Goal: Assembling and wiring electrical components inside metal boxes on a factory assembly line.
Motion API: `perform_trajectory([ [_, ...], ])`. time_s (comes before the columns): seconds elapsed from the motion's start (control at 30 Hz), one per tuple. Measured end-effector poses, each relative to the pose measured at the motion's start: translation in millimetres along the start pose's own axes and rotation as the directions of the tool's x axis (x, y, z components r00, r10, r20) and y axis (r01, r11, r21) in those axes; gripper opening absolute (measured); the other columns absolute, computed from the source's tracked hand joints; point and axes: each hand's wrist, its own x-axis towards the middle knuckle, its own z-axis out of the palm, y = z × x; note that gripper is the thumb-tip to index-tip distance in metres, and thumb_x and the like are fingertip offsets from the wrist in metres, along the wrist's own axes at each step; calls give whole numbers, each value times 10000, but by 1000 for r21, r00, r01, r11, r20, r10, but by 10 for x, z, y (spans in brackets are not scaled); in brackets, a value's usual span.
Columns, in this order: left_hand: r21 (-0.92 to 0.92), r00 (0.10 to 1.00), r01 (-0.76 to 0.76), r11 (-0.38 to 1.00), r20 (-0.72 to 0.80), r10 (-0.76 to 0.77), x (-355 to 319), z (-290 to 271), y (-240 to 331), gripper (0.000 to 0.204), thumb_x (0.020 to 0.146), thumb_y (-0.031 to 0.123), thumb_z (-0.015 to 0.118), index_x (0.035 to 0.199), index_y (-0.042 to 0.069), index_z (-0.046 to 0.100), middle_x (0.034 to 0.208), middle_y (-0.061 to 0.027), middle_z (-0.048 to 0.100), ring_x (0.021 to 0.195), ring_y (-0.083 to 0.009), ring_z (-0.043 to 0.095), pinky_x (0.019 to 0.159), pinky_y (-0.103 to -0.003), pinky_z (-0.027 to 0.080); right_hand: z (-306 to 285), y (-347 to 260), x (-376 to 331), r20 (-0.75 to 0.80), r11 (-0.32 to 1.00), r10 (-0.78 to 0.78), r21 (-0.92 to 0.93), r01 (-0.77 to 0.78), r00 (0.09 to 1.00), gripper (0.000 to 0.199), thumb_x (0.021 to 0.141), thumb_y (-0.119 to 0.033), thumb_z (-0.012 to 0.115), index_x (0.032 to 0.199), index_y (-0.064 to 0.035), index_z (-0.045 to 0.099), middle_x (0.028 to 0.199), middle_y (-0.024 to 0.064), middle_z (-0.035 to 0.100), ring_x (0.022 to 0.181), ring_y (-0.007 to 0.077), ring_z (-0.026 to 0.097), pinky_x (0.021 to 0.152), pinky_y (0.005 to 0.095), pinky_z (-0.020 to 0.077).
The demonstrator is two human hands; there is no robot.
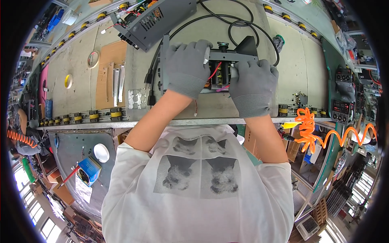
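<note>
A dark grey metal chassis (219, 57) with an open middle lies on the bench in front of me. Inside it show a red wire (215, 69), a magenta wire (222, 88) and dark parts with yellow bits. My left hand (188, 67), in a grey glove, is closed over the chassis's left part. A small white piece (206, 56) shows by its thumb; whether it is held I cannot tell. On the right part, my right hand (254, 83), also gloved, has its fingers curled and its thumb at the opening. Both palms hide much of the chassis.
Behind stands a grey vented metal case (158, 22) with wires; a black cable (210, 16) loops beside it. At left are tape rolls (93, 59) and metal strips (118, 83) on cardboard (106, 60). A coiled orange air hose (306, 127) hangs at right.
</note>
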Motion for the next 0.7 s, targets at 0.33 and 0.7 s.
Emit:
perform_trajectory([
  [0.33, 43, 999, 33, 999, -19, -32, -19, 43, 23, 363, 693, 87, 638, 1049, 156, 629, 860, -54, 657, 826, -268, 624, 841, -418, 442, -132, -48, 271, 382, 993, 115, -70, -96, 917, 169, 725, -212, 685, 852, -108, 725, 787, 90, 683, 896, 254, 625, 782, 394, 449],
  [0.7, 12, 991, -10, 1000, -137, 11, -60, 125, -24, 359, 692, 78, 648, 1042, 155, 629, 844, -49, 643, 797, -252, 609, 788, -403, 431, 45, -33, 89, 40, 1000, 11, 2, -11, 999, 99, 750, -173, 675, 818, -102, 681, 807, 75, 677, 792, 290, 608, 727, 413, 454],
])
